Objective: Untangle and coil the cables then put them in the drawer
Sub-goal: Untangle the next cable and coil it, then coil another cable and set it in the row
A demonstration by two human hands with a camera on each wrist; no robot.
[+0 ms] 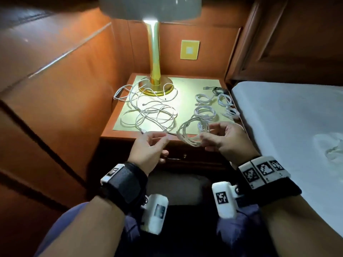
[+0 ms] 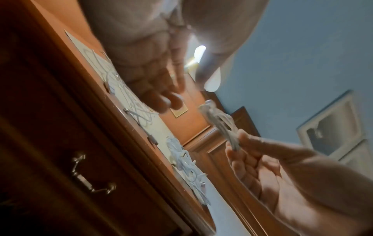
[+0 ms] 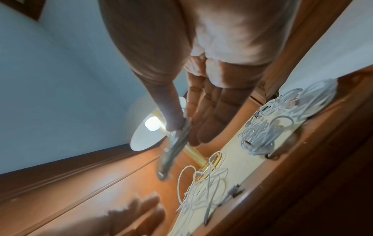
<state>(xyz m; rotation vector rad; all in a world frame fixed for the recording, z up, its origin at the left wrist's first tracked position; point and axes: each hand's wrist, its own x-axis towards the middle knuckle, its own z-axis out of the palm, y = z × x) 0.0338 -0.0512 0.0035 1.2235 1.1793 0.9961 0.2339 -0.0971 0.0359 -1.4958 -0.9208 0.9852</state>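
A coil of white cable hangs over the front edge of the nightstand, pinched between thumb and fingers of my right hand. The right wrist view shows this coil edge-on under the thumb. My left hand hovers just left of it, fingers relaxed, holding nothing; the left wrist view shows its fingers straight and apart from the coil. A tangle of white cables lies on the left of the top. Several coiled cables lie on the right. The drawer below is closed, its handle in view.
A brass lamp stands at the back of the nightstand, with cable looped around its base. A bed with a white sheet borders the right side. Wooden wall panels close in the left. A dark cable lies at the back right.
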